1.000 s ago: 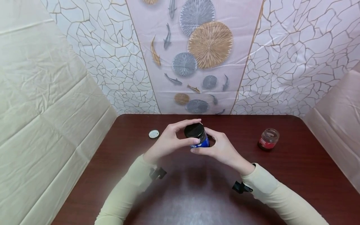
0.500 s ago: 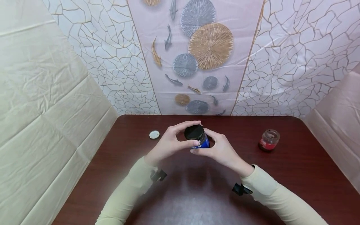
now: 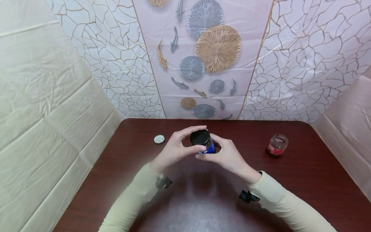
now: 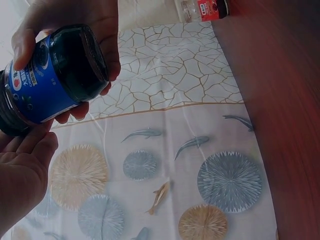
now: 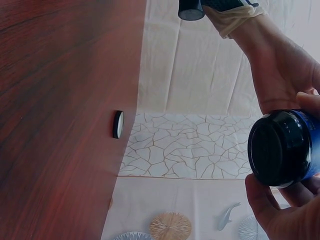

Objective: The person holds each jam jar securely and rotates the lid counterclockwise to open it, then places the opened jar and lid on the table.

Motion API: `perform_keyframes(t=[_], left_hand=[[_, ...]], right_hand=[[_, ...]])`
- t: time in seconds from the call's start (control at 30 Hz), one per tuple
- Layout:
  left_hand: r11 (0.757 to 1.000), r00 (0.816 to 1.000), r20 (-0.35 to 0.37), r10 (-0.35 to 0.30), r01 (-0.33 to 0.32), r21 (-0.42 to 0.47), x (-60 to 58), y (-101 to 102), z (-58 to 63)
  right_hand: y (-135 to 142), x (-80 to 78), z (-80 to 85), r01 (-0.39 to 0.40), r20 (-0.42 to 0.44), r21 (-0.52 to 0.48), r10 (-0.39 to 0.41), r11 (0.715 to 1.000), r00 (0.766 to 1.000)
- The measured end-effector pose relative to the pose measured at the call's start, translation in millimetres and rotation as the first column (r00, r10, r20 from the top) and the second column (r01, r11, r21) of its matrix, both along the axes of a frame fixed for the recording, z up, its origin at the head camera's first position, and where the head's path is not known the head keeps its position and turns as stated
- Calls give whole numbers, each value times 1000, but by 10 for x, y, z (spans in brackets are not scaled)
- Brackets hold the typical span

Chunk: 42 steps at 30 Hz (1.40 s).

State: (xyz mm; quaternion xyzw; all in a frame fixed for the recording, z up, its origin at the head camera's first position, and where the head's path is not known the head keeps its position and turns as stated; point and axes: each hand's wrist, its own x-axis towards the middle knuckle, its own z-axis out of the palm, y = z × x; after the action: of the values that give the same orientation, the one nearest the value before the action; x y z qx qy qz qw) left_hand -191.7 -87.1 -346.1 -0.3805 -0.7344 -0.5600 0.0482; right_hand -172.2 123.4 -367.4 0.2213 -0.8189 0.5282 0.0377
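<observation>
Both hands hold a dark glass jar (image 3: 209, 149) with a blue label, raised above the table in the head view. My left hand (image 3: 176, 146) grips its black lid (image 3: 200, 137), with the thumb on the near side and the fingers on the far side. Lower down, my right hand (image 3: 227, 153) is curled round the jar's body. In the left wrist view the jar (image 4: 45, 87) lies tilted, its blue label and dark base showing. The right wrist view shows the base of the jar (image 5: 275, 150), with fingers of both hands around it.
On the table (image 3: 203, 206), a small white-lined lid (image 3: 159, 139) lies at the back left. An uncovered glass jar with a red label (image 3: 277, 145) stands at the back right. Patterned cloth (image 3: 217, 64) hangs behind the table, with plain cloth at both sides.
Hardly anything differs: both hands keep hold of the jar and its lid in the same place. The whole head view has shifted down slightly.
</observation>
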Motion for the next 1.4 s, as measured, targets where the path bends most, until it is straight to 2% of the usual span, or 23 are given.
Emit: perform_keyframes(t=[0.2,0.47,0.83,1.0,1.07,1.13,1.2,1.3,1.4], left_hand=[[1000,1000,13,18,-18,7,28,0,-21],[999,1000,13,23,-23,41,7,10,-39],[997,999,-26,46,-45,56,17,39,-58],[999,1000,0,29,-29,46,27,26,-47],[999,1000,20,-1,0,35,31,6,-36],[997,996,46,-71,70,31,35,-12,-25],[988,987,35,-154,153,23,28,-24,-12],[958,957,-28,-288,288,2,10,-28,8],[927,924,-85,-374,374,-12,-10,-29,28]], right_hand=[[-12,14,-7,0,11,3,0,1000,1000],[-17,-1,9,5,-11,10,-5,1000,1000],[-24,15,-6,38,-58,24,-36,999,998],[13,18,25,7,-60,55,-4,998,998],[32,21,46,-23,-55,69,27,997,998],[50,22,64,-64,-59,81,69,995,996],[61,28,82,-116,-56,91,122,989,991],[74,37,100,-202,-58,102,208,974,976],[87,50,121,-251,-50,103,257,962,965]])
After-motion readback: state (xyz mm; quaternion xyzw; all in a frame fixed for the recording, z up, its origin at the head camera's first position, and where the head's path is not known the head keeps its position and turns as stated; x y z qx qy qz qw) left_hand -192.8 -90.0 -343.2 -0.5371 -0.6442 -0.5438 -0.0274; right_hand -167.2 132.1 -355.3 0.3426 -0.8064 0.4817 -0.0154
